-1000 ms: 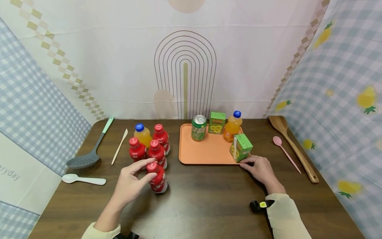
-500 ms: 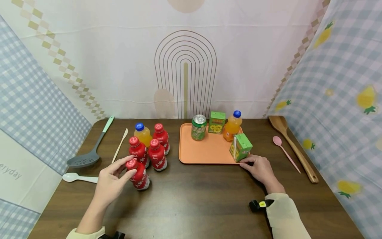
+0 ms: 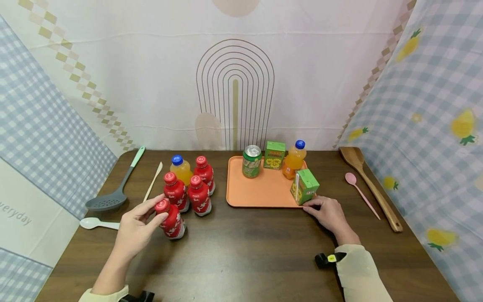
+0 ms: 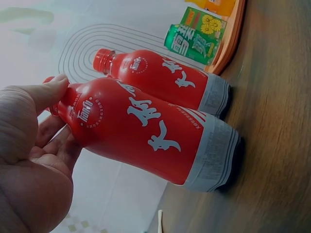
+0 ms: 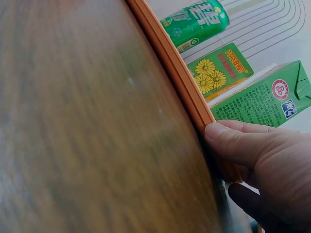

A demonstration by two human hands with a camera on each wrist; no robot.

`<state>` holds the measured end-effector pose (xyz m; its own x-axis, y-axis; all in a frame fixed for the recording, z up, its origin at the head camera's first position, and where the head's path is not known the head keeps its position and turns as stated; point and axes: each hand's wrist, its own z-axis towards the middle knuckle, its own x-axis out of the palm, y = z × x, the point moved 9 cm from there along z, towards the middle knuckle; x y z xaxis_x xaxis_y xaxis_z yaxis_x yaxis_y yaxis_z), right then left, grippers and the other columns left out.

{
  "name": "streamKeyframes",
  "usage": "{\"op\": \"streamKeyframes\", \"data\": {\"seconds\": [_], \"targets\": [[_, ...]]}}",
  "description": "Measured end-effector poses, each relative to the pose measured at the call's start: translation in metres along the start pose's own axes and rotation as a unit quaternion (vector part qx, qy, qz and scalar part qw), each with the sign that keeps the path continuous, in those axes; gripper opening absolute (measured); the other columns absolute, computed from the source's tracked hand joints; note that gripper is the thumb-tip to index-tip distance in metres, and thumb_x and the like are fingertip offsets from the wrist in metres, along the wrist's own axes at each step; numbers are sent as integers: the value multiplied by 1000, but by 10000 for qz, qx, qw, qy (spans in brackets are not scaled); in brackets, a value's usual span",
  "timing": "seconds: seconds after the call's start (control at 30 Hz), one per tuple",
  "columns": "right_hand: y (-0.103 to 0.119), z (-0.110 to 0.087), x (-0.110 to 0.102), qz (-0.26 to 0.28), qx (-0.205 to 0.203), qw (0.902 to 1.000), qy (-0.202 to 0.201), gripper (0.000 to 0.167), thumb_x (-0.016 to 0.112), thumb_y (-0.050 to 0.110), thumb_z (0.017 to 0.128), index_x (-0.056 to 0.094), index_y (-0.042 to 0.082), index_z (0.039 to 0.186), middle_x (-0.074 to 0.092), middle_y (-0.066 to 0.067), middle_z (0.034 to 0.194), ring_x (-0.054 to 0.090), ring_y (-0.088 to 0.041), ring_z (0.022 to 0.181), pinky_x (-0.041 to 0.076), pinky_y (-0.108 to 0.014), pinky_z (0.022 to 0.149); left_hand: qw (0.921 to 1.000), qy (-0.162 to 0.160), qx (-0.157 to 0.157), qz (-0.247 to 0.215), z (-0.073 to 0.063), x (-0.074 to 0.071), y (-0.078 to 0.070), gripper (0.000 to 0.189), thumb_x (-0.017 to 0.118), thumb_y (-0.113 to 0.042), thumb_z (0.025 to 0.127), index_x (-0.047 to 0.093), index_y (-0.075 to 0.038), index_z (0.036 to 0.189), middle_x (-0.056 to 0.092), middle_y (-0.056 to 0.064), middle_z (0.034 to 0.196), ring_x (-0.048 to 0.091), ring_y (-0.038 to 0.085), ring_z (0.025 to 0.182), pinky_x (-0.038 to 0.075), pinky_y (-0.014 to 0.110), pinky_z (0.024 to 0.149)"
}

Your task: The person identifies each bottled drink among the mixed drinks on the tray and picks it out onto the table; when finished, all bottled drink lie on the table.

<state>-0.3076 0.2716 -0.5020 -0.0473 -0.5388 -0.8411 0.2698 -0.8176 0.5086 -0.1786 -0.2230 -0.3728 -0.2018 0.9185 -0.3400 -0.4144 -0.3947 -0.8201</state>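
Observation:
My left hand (image 3: pixel 132 230) pinches a red drink bottle (image 3: pixel 172 224) round its neck, just under the cap. The bottle stands nearly upright, at the front of a group of red bottles; in the left wrist view another red bottle (image 4: pixel 165 80) is right behind it. At the orange tray (image 3: pixel 260 195), my right hand (image 3: pixel 330 216) grips the near right corner, thumb (image 5: pixel 221 136) on the rim and fingers behind. On the tray stand a green can (image 3: pixel 251 163), two green drink cartons (image 3: pixel 304 188) and an orange juice bottle (image 3: pixel 294 161).
A second juice bottle (image 3: pixel 181 171) with a blue cap stands behind the red bottles. To the left lie a grey slotted turner (image 3: pixel 109 201), a pale knife (image 3: pixel 153 181) and a white spoon (image 3: pixel 99 224). A pink spoon (image 3: pixel 351 179) and wooden spatula (image 3: pixel 371 184) lie at right.
My left hand has moved the red bottle leftward, away from the front of the middle bottle, then slightly farther left. The right hand and tray have stayed put.

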Motion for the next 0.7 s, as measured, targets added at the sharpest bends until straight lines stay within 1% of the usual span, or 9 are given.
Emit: {"op": "streamKeyframes", "data": {"seconds": [0.13,0.3,0.5,0.7], "targets": [[-1,0,1,12,26,10000,21,6,77,26,82,79,22,87,72,-3,99,66,-24,94,50,-51,84,10000,47,50,-50,0,-1,0,46,72,16,76,60,12,120,59,29,121,59,-2,108,48,17,87],[-1,0,1,32,38,10000,49,7,77,27,83,79,22,87,72,-4,100,66,-24,96,50,-51,85,10000,54,26,-1,0,-1,0,46,73,15,75,61,11,120,60,29,121,59,-2,107,48,17,87],[-1,1,1,33,-16,10000,19,7,77,26,83,79,21,88,72,-2,99,66,-24,95,50,-50,85,9999,66,72,83,0,-3,0,46,73,14,75,62,9,120,61,27,120,60,1,108,49,18,87],[-1,0,1,49,-4,10000,8,6,78,26,82,79,22,87,72,-2,97,66,-24,94,50,-50,84,9998,64,105,132,1,-5,0,46,73,15,75,62,9,120,60,28,120,60,-1,105,49,17,86]]}}
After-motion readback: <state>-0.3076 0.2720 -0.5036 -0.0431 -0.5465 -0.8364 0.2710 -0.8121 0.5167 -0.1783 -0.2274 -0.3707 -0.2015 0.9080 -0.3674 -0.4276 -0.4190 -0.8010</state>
